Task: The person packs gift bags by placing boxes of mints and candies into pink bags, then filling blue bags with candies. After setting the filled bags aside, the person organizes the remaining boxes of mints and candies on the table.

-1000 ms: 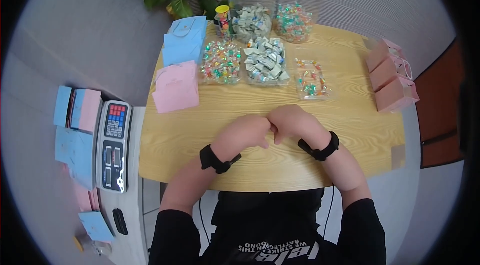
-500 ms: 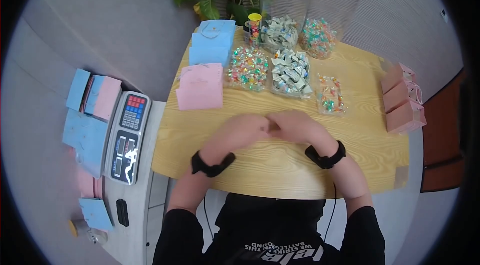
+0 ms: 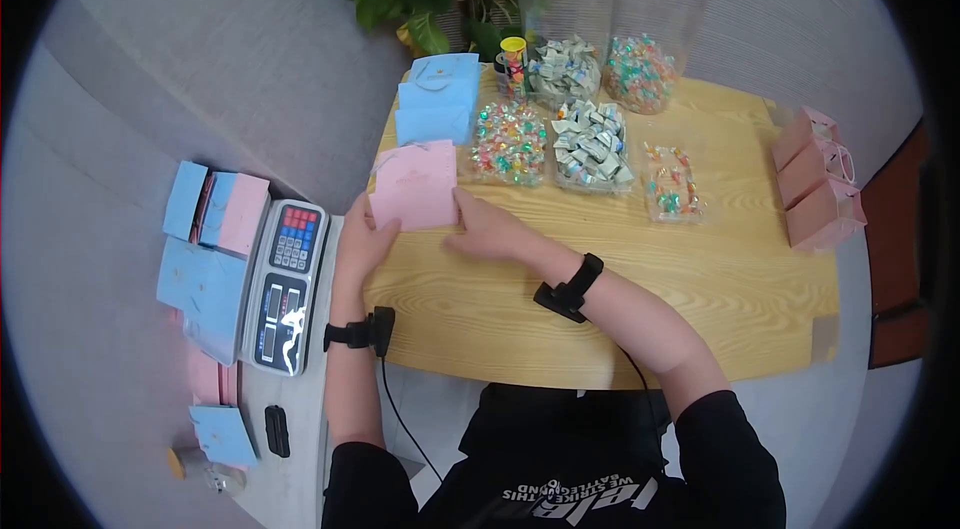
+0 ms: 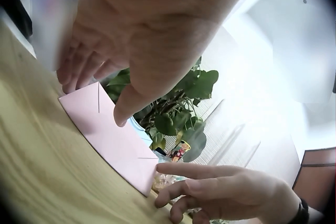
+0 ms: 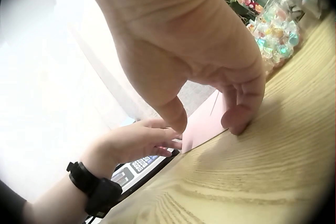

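Observation:
A pink paper gift bag [image 3: 415, 184] lies on the left part of the wooden table, just in front of the blue gift bags [image 3: 436, 109]. My left hand [image 3: 364, 241] is at its left end, with the fingers along the edge and the thumb over the near side. At the opposite end is my right hand [image 3: 490, 227], its fingertips right at the bag's right edge. In the left wrist view the left fingers are fairly straight and the thumb stands apart from them. The right wrist view shows the right fingers [image 5: 239, 119] loosely bent beside the pink bag [image 5: 202, 127].
Trays of wrapped candies [image 3: 508, 147], white-wrapped sweets [image 3: 592, 149] and fewer candies [image 3: 672, 191] line the back. Behind them stand clear jars and a yellow-lidded tube [image 3: 513, 59]. Pink bags [image 3: 825, 214] stand at the right; a scale [image 3: 285, 289] is on the left side table.
My hands were together over the middle of the table. They have parted and moved left to the two ends of the pink bag. The head view has also shifted.

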### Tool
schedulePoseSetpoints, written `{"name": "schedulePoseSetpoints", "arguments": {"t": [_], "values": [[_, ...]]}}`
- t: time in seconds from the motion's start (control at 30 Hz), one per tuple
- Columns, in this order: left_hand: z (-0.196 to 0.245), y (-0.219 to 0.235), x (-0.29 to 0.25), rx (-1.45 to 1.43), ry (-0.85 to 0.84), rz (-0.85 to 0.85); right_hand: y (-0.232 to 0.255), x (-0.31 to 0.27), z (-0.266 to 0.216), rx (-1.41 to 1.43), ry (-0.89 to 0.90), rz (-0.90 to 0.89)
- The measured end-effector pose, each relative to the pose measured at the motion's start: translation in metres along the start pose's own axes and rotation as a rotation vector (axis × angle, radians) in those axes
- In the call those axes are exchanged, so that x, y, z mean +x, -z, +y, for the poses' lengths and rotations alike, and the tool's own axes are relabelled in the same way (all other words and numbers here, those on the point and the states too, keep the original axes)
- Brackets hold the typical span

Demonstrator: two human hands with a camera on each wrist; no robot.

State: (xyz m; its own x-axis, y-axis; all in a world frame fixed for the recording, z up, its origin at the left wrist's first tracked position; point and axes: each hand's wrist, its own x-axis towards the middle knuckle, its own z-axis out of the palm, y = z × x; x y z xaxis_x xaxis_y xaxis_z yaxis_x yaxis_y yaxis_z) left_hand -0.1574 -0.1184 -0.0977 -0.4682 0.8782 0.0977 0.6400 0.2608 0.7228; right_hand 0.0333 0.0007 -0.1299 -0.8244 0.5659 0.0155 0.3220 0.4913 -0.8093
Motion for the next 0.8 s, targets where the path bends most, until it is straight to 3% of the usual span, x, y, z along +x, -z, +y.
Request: {"name": "schedulePoseSetpoints", "arguments": {"t": [0.07,0.13,0.27,0.33,0.37,0.43,0.57,0.67,0.77,0.8], "values": [[-0.006,0.000,-0.006,-0.045,0.029,0.016,-0.005,-0.002,0.002,0.037,0.039,0.069],[-0.009,0.000,-0.012,-0.364,0.070,0.020,-0.007,-0.004,0.002,0.168,-0.008,0.064],[-0.003,0.000,-0.030,-0.396,0.163,0.036,-0.004,-0.011,-0.005,0.300,-0.096,-0.020],[-0.006,-0.006,-0.035,-0.431,0.175,0.237,-0.002,-0.016,-0.010,0.353,-0.115,-0.108],[-0.005,-0.007,-0.035,-0.430,0.174,0.239,-0.003,-0.019,-0.012,0.354,-0.114,-0.108],[0.002,-0.008,-0.032,-0.432,0.186,0.406,-0.005,-0.025,-0.017,0.403,0.012,-0.052],[0.022,-0.004,-0.025,-0.673,0.021,0.612,0.021,-0.045,-0.054,0.349,0.097,-0.039],[0.037,0.001,-0.025,-0.783,-0.005,0.684,0.030,-0.054,-0.065,0.293,0.255,0.003],[0.051,0.004,-0.025,-0.890,-0.084,0.674,0.041,-0.062,-0.075,0.308,0.330,0.118],[0.055,0.003,-0.025,-0.966,-0.138,0.662,0.049,-0.065,-0.078,0.341,0.295,0.254]]}}
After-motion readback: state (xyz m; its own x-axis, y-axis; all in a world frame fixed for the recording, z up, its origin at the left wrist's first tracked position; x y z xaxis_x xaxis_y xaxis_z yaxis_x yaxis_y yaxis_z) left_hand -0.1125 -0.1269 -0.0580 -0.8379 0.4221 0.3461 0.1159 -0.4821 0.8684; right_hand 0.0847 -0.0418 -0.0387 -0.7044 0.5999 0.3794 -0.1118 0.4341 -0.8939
